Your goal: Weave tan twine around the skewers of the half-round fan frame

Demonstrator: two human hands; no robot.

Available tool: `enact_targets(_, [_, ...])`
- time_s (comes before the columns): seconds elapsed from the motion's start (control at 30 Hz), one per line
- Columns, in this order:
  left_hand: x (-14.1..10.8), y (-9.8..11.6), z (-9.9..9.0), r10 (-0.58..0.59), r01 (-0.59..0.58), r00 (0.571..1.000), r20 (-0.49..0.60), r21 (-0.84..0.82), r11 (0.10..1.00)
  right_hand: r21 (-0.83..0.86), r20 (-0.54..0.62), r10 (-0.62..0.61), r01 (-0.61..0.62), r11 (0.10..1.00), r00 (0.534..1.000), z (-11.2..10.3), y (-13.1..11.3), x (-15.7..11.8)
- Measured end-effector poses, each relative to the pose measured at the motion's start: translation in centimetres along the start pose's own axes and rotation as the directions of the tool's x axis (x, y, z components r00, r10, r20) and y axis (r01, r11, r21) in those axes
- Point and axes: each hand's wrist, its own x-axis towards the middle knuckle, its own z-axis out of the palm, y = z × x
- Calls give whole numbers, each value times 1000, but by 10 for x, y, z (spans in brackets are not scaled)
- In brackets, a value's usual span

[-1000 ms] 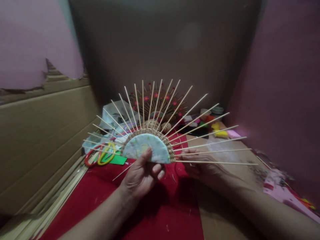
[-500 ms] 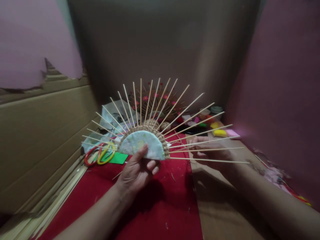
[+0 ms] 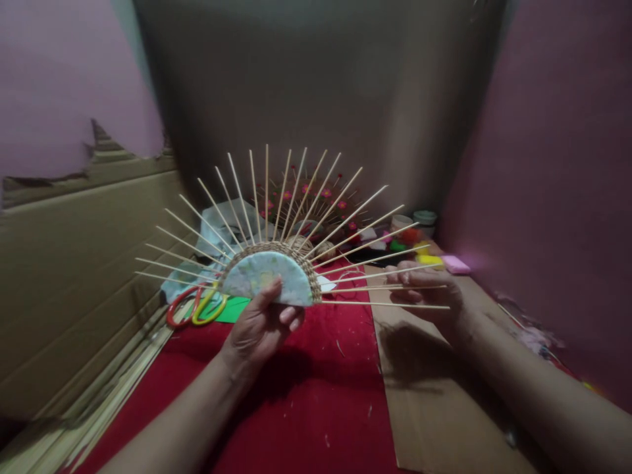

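Note:
My left hand (image 3: 264, 322) grips a half-round fan (image 3: 251, 273) by its straight lower edge, thumb on the front. The fan's centre has a pale blue patterned face, rimmed by a woven twine band (image 3: 276, 248). Thin wooden sticks (image 3: 345, 222) radiate from that band on all sides of the arc. At the right, my right hand (image 3: 427, 296) is behind the lowest sticks, its fingers stretched toward the fan and slightly curled. Whether those fingers touch the sticks I cannot tell.
Red-and-yellow-handled scissors (image 3: 197, 306) lie by a green sheet (image 3: 237, 309) on red cloth (image 3: 326, 395). Behind the fan stand a flower-decorated fan (image 3: 316, 191) and twine balls (image 3: 324, 250). Coloured clay packs (image 3: 429, 261) lie right. Cardboard (image 3: 99, 276) walls the left.
The fan and my left hand have shifted left and slightly tilted. My right hand, blurred before, stays behind the right-hand sticks, now nearer their tips.

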Motion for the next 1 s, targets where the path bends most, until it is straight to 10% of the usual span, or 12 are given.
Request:
enact_targets(0.2, [1, 13, -2, 60, -59, 998, -8, 115, 992, -20, -76, -62, 61, 998, 995, -17, 3, 13])
enact_targets(0.5, [3, 22, -4, 148, -123, 986, -72, 278, 953, -665, -301, -283, 13, 747, 911, 13, -4, 12])
enact_targets(1.0, [4, 23, -1, 152, -133, 985, -85, 197, 971, -105, -285, 71, -105, 989, 956, -15, 12, 19])
